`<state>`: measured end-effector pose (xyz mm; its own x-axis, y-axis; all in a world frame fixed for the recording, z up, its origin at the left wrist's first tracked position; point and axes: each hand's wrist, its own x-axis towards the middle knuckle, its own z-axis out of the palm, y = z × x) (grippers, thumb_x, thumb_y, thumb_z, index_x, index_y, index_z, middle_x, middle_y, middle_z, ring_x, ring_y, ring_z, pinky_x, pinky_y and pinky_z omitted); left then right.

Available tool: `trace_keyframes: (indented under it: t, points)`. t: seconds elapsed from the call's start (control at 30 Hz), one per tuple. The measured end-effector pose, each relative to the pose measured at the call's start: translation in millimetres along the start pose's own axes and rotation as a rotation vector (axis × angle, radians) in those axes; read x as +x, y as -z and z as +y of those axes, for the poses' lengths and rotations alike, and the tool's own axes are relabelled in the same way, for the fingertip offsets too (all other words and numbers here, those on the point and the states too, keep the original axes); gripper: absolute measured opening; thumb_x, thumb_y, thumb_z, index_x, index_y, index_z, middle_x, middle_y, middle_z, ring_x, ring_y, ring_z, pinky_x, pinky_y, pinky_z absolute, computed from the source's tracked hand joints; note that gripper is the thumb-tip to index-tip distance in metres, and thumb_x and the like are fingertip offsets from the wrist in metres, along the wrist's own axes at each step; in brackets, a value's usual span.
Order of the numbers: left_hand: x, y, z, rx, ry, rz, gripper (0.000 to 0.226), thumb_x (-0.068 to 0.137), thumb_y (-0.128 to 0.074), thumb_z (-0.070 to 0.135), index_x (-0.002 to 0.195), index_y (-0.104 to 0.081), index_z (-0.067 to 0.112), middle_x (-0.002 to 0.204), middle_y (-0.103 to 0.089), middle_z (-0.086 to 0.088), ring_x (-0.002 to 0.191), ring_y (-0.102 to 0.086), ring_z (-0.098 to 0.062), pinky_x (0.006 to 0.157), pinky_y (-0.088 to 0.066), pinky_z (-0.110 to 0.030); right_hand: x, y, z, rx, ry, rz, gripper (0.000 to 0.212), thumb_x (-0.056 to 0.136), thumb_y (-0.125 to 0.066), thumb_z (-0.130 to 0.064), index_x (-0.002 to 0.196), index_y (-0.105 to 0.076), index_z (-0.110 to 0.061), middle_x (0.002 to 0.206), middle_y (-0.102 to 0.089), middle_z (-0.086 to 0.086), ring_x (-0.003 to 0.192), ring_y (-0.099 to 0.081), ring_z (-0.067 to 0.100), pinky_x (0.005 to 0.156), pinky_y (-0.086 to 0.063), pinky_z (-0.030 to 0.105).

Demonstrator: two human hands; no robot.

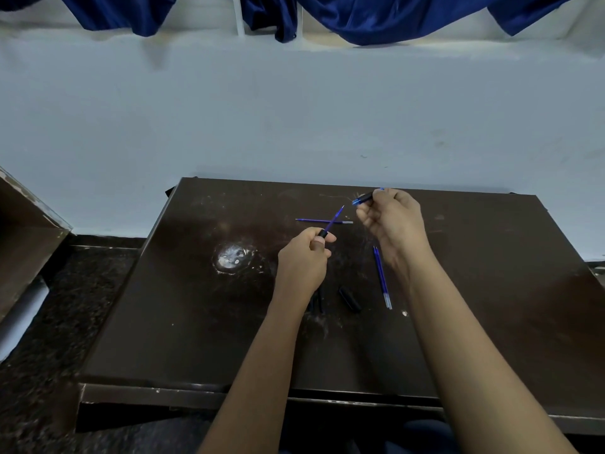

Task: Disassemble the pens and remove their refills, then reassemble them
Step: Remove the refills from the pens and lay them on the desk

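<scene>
Dark brown worktop (pixel 163 322) against pale blue wall (pixel 294 109), blue curtain (pixel 360 18) up top. White scuff patch (pixel 232 257) on worktop = ref point.

Just R of patch: left grip (pixel 306 257), fingers curled round black barrel (pixel 322 233), thumb on it. Blue refill (pixel 339 212) sits in barrel, most of it sticking out, tip angled up-R.

Below-R of patch, partly under left wrist: black pen pieces (pixel 320 299) on worktop, can't tell how many.

Up-R of patch: loose refill (pixel 311 220) lies flat betw. the grips.

Farther R, below: short black piece (pixel 349 299), loose.

Well R of patch: two refills (pixel 381 276) side by side, touching, next to right wrist.

Farthest R: right grip (pixel 389 217), fingertips pinching black-and-blue pen section (pixel 365 198).
</scene>
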<state>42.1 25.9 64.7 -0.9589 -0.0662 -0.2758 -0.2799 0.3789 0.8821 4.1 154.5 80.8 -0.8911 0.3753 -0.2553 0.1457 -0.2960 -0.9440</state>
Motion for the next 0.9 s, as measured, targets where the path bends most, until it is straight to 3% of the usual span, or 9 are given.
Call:
trace_keyframes:
  t: [0.1, 0.4, 0.53, 0.6, 0.7, 0.9]
  points:
    - [-1.5, -2.3, -0.2, 0.003, -0.006, -0.005, 0.029, 0.102, -0.035, 0.019, 0.106, -0.064, 0.019, 0.097, -0.063, -0.001, 0.067, -0.049, -0.002, 0.055, -0.035, -0.012, -1.1, -0.6, -1.1, 0.026, 0.01, -0.024, 0.009, 0.097, -0.047, -0.008, 0.091, -0.052, -0.005, 0.074, -0.063, 0.006, 0.062, -0.06, 0.009, 0.068, -0.057, 0.021]
    - [-3.1, -5.3, 1.6, 0.018, -0.021, -0.014, 0.029, 0.102, -0.035, 0.02, 0.107, -0.064, 0.019, 0.097, -0.063, -0.001, 0.067, -0.049, -0.002, 0.054, -0.033, -0.012, 1.9, 2.0, 3.5, -0.192, 0.096, -0.059, 0.01, 0.094, -0.05, -0.011, 0.084, -0.054, -0.012, 0.077, -0.063, 0.006, 0.065, -0.059, 0.013, 0.074, -0.057, 0.029]
    - [-4.3, -5.1, 3.0, 0.022, -0.028, -0.008, 0.029, 0.102, -0.036, 0.019, 0.109, -0.064, 0.018, 0.099, -0.063, -0.002, 0.068, -0.049, -0.001, 0.052, -0.035, -0.01, 1.3, 1.2, 4.1, -0.23, 0.085, -0.094, 0.006, 0.094, -0.05, -0.01, 0.09, -0.055, -0.009, 0.077, -0.064, 0.005, 0.065, -0.059, 0.012, 0.068, -0.055, 0.025]
    - [-5.0, -3.5, 4.2, 0.026, -0.043, 0.012, 0.03, 0.102, -0.036, 0.018, 0.111, -0.064, 0.015, 0.1, -0.063, -0.003, 0.065, -0.047, -0.001, 0.049, -0.041, -0.005, 1.1, 0.8, 4.1, -0.252, 0.077, -0.106, 0.007, 0.095, -0.051, -0.011, 0.095, -0.055, -0.005, 0.077, -0.064, 0.005, 0.064, -0.058, 0.011, 0.067, -0.054, 0.024]
    - [-5.3, 0.0, 6.5, 0.038, -0.063, 0.034, 0.031, 0.102, -0.035, 0.016, 0.118, -0.062, 0.011, 0.109, -0.066, -0.004, 0.066, -0.047, 0.0, 0.051, -0.034, 0.008, 0.5, -0.4, 2.3, -0.252, 0.076, -0.119, 0.01, 0.095, -0.051, -0.011, 0.096, -0.056, -0.003, 0.072, -0.062, 0.004, 0.062, -0.058, 0.01, 0.064, -0.054, 0.022]
    - [-5.4, 0.4, 8.3, 0.027, -0.063, 0.048, 0.03, 0.1, -0.037, 0.017, 0.106, -0.066, 0.012, 0.097, -0.067, -0.003, 0.066, -0.05, 0.0, 0.05, -0.034, 0.007, -5.7, -3.9, 1.2, -0.271, 0.074, -0.19, 0.015, 0.095, -0.048, -0.006, 0.102, -0.061, -0.005, 0.08, -0.064, 0.004, 0.063, -0.057, 0.009, 0.066, -0.056, 0.022]
